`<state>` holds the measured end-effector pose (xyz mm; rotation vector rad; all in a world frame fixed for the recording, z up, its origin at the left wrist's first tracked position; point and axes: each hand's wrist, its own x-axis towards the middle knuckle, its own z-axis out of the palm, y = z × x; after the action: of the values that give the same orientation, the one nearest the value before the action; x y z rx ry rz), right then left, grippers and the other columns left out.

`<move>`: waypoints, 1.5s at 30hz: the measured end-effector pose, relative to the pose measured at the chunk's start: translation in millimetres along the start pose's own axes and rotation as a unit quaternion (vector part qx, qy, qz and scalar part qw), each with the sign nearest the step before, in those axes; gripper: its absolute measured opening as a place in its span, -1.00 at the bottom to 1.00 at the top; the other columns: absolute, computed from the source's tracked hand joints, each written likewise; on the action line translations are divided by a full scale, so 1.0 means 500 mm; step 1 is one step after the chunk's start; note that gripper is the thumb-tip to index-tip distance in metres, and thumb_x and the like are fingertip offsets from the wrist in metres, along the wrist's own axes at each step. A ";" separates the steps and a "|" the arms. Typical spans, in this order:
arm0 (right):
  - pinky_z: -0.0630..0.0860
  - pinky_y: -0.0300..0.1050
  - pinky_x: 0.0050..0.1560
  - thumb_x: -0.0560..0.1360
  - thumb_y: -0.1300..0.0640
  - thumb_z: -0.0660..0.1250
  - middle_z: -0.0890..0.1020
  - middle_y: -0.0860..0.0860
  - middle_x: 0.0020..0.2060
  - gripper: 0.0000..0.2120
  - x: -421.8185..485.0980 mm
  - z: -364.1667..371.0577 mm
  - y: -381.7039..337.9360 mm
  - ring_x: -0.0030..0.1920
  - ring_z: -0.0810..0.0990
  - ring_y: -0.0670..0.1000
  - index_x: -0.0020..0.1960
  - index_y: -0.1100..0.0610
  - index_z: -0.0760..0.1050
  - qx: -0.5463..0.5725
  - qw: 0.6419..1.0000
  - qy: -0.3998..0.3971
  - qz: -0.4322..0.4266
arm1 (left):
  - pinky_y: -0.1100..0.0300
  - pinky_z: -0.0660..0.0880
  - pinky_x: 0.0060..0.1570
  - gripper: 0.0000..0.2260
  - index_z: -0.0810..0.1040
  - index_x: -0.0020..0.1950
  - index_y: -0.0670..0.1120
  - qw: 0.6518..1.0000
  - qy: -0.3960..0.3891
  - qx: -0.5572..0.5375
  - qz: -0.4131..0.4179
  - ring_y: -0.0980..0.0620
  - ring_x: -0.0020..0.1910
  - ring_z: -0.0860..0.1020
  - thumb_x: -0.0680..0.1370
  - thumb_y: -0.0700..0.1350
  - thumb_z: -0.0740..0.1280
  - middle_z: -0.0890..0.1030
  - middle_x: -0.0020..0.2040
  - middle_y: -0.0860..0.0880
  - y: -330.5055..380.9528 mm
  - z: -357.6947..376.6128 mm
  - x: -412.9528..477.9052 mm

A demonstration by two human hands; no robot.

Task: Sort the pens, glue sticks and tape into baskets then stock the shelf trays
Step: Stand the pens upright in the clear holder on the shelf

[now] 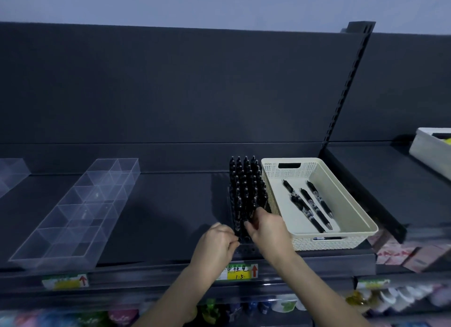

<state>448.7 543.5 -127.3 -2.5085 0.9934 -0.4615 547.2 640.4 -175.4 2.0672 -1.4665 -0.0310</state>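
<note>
A black pen tray [247,248] on the dark shelf holds several black pens [246,180] standing upright in rows. My right hand [266,225] is closed around a black pen at the front of the rows. My left hand [216,241] pinches the tray's front left corner beside those pens. Right of the tray sits a cream perforated basket [346,199] with three black pens [311,204] lying loose inside.
A clear divided tray [80,212] lies on the shelf at left, another clear tray at the far left edge. A white bin [430,148] stands on the neighbouring shelf at right. Price labels [240,271] line the shelf front; coloured goods fill the shelf below.
</note>
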 end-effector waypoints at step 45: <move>0.48 -0.16 -0.09 0.48 0.27 0.27 0.62 0.18 0.04 -0.81 0.178 -0.168 0.348 0.06 0.59 0.13 0.07 0.27 0.54 -0.108 0.931 -0.347 0.018 | 0.11 0.44 -0.21 -0.91 0.60 -0.14 -0.25 0.852 -0.499 0.111 -0.113 -0.04 -0.22 0.49 0.40 -0.24 0.38 0.56 -0.19 -0.11 0.240 0.167 0.339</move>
<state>373.8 344.4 -124.2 -2.5182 0.8175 0.5541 481.8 430.1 -133.6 2.5439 -1.7999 -1.2529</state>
